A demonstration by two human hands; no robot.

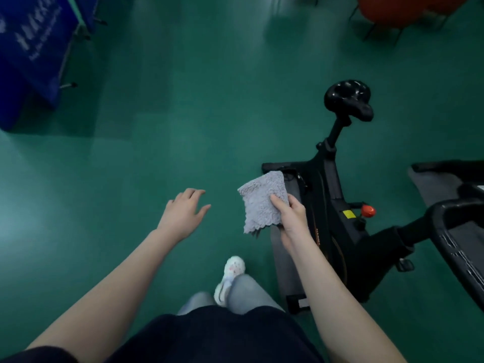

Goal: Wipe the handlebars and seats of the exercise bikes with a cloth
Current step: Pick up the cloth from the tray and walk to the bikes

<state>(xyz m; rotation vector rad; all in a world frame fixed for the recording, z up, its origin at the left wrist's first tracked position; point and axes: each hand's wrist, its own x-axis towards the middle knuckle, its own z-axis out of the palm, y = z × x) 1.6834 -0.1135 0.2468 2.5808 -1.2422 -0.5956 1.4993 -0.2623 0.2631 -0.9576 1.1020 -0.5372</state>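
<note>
Okay, my right hand (pixel 290 221) pinched the grey cloth (pixel 264 203) by its edge, thumb on top, cloth hanging in the air above the green floor (pixel 157 127). My left hand (pixel 183 213) was empty, fingers spread loose, palm down. The black exercise bike (pixel 337 205) stood just right of the cloth, its seat (pixel 348 98) farther off, handlebar (pixel 450 226) at far right.

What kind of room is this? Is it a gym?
Probably a gym or exercise room. An exercise bike with a black seat stands on a green floor, and the handlebars of another bike show at the right edge.
</note>
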